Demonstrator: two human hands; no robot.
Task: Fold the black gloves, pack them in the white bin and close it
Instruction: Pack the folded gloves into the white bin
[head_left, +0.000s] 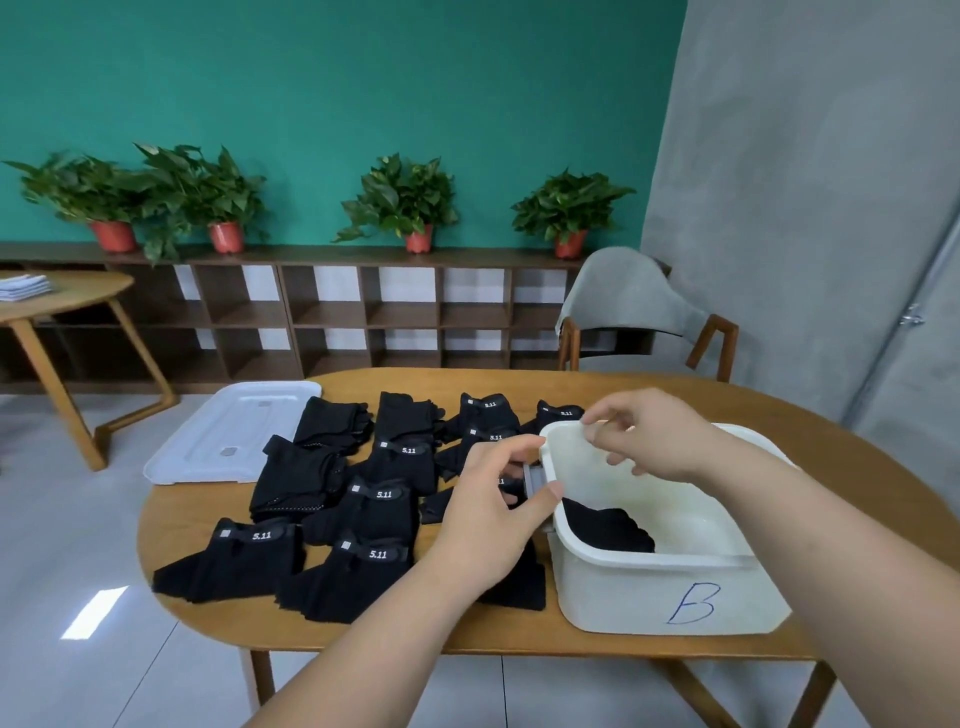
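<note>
One black glove (608, 530) lies inside the white bin (649, 597), the other gloves (379, 512) left of it, nearer my left hand (488, 519), which seems to pinch the bin's left rim; my right hand (649, 436) hovers empty over its far corner.

Bin (649, 597) mouth stood open, one glove (608, 530) on its floor, gloves (374, 504) crowded the table (519, 631) beside it, lid (234, 431) lay beyond

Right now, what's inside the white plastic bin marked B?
One black fabric glove lies on the floor of the white bin, by its left wall. The right hand and forearm cover the far right part; the near wall hides the nearest floor.
</note>
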